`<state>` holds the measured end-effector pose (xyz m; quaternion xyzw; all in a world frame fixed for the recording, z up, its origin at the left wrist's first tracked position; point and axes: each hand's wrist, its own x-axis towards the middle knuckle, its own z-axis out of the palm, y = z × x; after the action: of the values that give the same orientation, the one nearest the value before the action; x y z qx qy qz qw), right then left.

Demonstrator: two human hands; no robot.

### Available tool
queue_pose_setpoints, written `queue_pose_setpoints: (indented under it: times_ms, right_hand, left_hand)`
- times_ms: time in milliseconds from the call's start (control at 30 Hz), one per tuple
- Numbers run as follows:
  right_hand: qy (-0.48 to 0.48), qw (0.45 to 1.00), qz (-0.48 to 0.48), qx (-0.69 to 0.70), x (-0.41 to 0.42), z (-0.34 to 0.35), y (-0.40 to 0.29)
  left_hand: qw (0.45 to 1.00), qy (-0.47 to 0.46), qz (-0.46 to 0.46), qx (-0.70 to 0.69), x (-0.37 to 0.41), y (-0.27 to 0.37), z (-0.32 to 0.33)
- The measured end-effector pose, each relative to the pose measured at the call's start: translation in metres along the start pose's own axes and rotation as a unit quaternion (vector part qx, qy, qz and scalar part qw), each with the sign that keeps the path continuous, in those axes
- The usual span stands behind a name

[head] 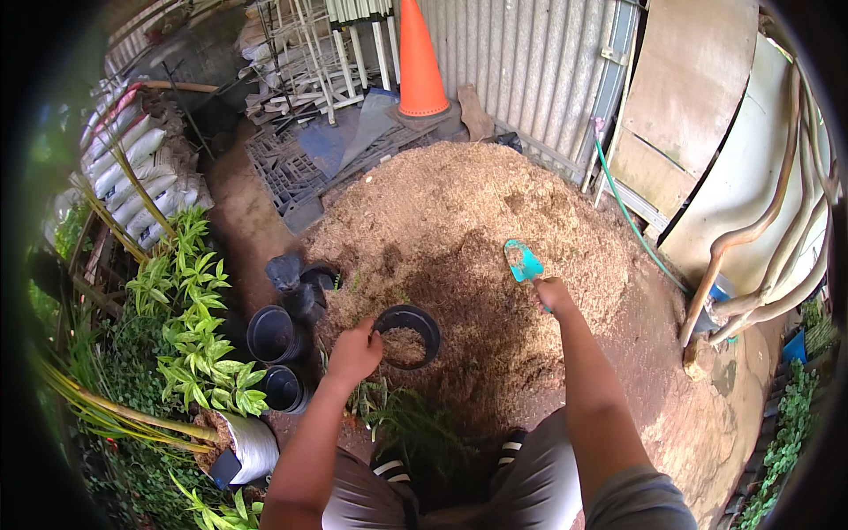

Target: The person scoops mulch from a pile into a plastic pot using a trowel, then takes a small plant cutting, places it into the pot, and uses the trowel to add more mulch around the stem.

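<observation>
My left hand [356,351] grips the rim of a round black plastic plant pot [432,324], which is partly filled with light brown, shredded-looking material. My right hand [554,295] is shut on the handle of a turquoise hand trowel [528,265]; some of the loose material lies on its blade. The trowel is over a wide heap of loose, pale brown material [450,185], darker and moist-looking in its middle. The pot stands at the near left part of this heap. A green fern [417,424] is between the pot and my feet.
Stacked black pots [271,334] and black plastic bags [285,271] lie left of the heap, beside leafy plants [192,318]. Filled white sacks [139,159] are piled at the upper left. An orange traffic cone [421,66] stands behind; a green hose [626,205] and bare branches [762,232] are at right.
</observation>
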<state>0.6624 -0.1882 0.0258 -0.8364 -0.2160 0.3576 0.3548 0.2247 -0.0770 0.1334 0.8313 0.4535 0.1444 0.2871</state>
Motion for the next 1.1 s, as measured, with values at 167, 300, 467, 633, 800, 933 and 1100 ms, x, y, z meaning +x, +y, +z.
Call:
queue_pose_setpoints:
  times_ms: [167,300,467,633,800,933,1100]
  right_hand:
    - [0.097,0.931,0.015,-0.352,-0.034,-0.015,-0.039]
    - [0.125,0.904,0.038,-0.407,-0.054,-0.025,-0.077]
    - [0.109,0.915,0.011,-0.388,-0.051,-0.001,-0.080]
    - [0.003,0.916,-0.038,-0.401,-0.066,0.053,-0.097]
    - [-0.064,0.889,-0.075,-0.448,-0.098,0.083,-0.113]
    - [-0.081,0.895,-0.132,-0.419,-0.084,0.084,-0.097]
    - [-0.010,0.935,-0.021,-0.354,-0.085,0.049,-0.116]
  left_hand:
    - [1.000,0.000,-0.004,0.013,0.000,-0.005,-0.001]
    - [1.000,-0.007,0.016,0.003,0.008,-0.008,0.007]
    - [1.000,-0.016,0.014,-0.005,0.008,-0.003,0.006]
    - [1.000,-0.003,0.007,0.007,0.008,-0.013,0.000]
    - [1.000,-0.001,0.000,-0.013,0.007,-0.009,-0.002]
    - [1.000,0.004,0.007,-0.006,0.005,-0.009,-0.003]
    - [1.000,0.011,-0.007,-0.006,0.005,-0.018,-0.006]
